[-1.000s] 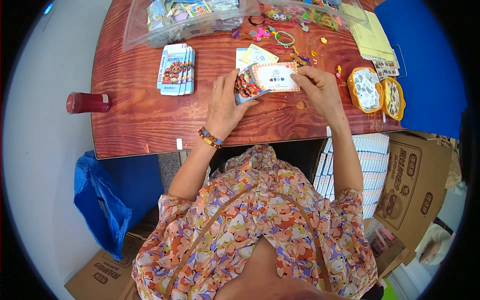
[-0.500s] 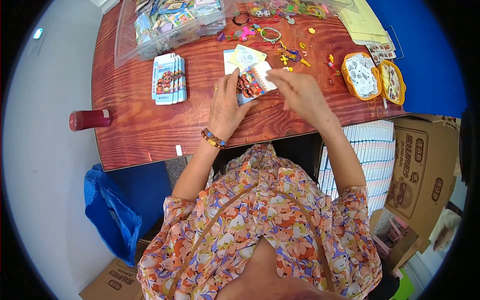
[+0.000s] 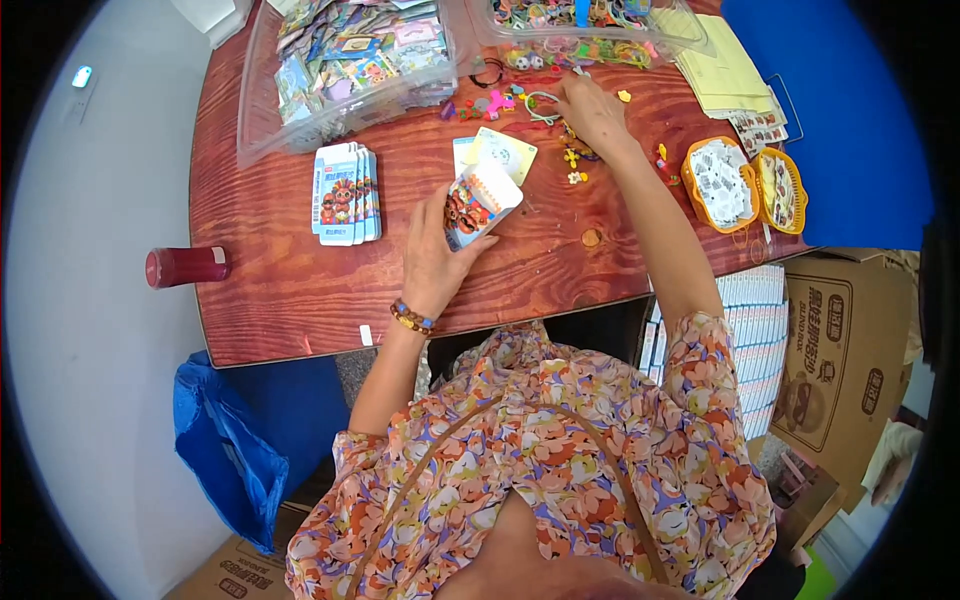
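My left hand (image 3: 436, 250) is wrapped round a small printed cardboard box (image 3: 474, 208), tilted, with its white flap raised at the top. Beyond the box lie a pale yellow card (image 3: 502, 153) and a white card partly under it. My right hand (image 3: 596, 112) reaches far across the table among loose trinkets, its fingers curled down beside a pale green cord loop (image 3: 541, 107). A small greyish piece (image 3: 581, 72) shows at its fingertips; what the fingers pinch is mostly hidden. Yellow charms (image 3: 572, 158) lie below that wrist.
A row of overlapping printed boxes (image 3: 340, 195) lies at left, near a dark red cylinder (image 3: 188, 267) at the table's edge. Clear plastic bins of packets (image 3: 360, 60) and trinkets (image 3: 570, 50) stand at the back. Orange baskets (image 3: 722, 180) and yellow sheets (image 3: 722, 65) are at right.
My right hand has left the box's flap and moved away to the trinkets at the back. My left hand keeps the box, now tipped more upright. The whole view has shifted slightly.
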### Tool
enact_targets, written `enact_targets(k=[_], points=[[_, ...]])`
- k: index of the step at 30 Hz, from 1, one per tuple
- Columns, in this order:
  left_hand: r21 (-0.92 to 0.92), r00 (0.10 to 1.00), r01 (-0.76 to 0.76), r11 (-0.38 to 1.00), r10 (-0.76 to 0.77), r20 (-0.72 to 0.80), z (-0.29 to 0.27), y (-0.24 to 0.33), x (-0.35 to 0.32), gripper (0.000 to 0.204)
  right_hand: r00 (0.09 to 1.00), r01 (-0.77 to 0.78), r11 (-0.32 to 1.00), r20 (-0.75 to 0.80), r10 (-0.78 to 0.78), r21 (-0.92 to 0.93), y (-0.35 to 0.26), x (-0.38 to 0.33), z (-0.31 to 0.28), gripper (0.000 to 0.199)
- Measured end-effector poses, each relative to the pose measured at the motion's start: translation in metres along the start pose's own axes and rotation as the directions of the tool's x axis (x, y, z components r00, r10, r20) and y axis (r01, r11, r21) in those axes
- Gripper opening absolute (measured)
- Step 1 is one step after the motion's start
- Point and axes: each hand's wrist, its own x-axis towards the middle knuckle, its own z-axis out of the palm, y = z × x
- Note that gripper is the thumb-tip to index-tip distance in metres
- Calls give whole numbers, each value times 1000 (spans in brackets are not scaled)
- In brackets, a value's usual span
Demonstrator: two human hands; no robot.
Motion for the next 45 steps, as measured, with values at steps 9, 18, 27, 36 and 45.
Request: enact_targets(k=[9, 18, 27, 36, 45], points=[[111, 999, -30, 993, 32, -12, 5, -4, 20, 85, 982, -9, 639, 128, -140, 769, -13, -31, -58, 9], [59, 998, -15, 998, 12, 58, 10, 7, 25, 84, 873, -140, 533, 358, -331, 834, -47, -67, -81, 11], [29, 999, 26, 999, -27, 42, 10, 2, 17, 84, 885, -119, 576, 350, -309, 809, -79, -84, -63, 24], [-17, 1000, 22, 1000, -22, 11, 12, -4, 22, 83, 932, -33, 658, 260, -251, 752, -80, -71, -75, 24], [-21, 998, 18, 1000, -19, -66, 8, -9, 18, 83, 899, -173, 486, 338, -277, 857, -87, -76, -58, 25]])
